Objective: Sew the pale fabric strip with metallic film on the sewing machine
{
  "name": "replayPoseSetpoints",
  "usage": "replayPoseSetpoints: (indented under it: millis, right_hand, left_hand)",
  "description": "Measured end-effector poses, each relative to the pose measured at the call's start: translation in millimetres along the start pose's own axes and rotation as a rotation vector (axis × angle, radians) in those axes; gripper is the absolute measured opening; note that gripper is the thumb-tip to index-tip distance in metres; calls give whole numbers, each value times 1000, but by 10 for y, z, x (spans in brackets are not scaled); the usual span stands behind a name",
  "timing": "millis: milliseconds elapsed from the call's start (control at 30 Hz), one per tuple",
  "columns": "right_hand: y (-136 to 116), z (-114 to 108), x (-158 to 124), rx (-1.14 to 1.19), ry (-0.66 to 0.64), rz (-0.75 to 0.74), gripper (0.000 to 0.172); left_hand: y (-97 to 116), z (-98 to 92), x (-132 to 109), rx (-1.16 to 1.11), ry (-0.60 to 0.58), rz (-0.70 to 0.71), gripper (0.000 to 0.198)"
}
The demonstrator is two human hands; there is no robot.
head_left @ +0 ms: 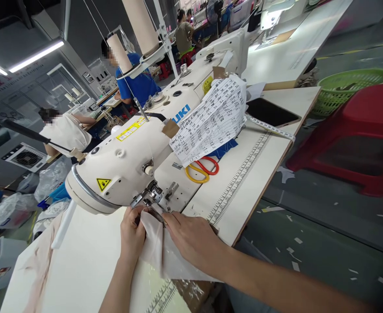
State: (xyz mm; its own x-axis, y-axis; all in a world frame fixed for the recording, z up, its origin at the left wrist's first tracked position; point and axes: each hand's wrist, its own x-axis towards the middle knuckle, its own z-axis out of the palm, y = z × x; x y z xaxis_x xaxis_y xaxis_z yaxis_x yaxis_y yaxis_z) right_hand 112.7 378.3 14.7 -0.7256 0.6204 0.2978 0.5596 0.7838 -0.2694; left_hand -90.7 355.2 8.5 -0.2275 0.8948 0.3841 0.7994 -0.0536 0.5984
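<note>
A pale pinkish-white piece of fabric (154,239) lies beneath the needle area of a white sewing machine (122,174) and hangs over the table's front edge. My left hand (133,232) is closed on the fabric's left side, its fingertips bent close to the presser foot (149,202). On the other side my right hand (191,234) presses its fingers together on the fabric near the same foot. Both hands partly hide the fabric edge. Scissors with red and yellow handles (202,169) lie behind the right hand, their blades hidden.
A handwritten paper sheet (211,117) leans on the machine. A phone (271,113) and a tape measure (270,127) lie at the table's right edge. A red stool (357,126) and a green basket (357,82) stand to the right. Several people work at machines behind.
</note>
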Motion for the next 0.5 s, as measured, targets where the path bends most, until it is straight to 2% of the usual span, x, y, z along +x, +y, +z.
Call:
replayPoseSetpoints:
  millis: [233,500]
  right_hand:
    - [-10,-4,17,-34,11,-16,34]
    - [-21,-18,3,-48,35,-46,33]
  left_hand:
    - [8,34,14,159,36,28,16]
    - [-23,40,30,183,42,11,19]
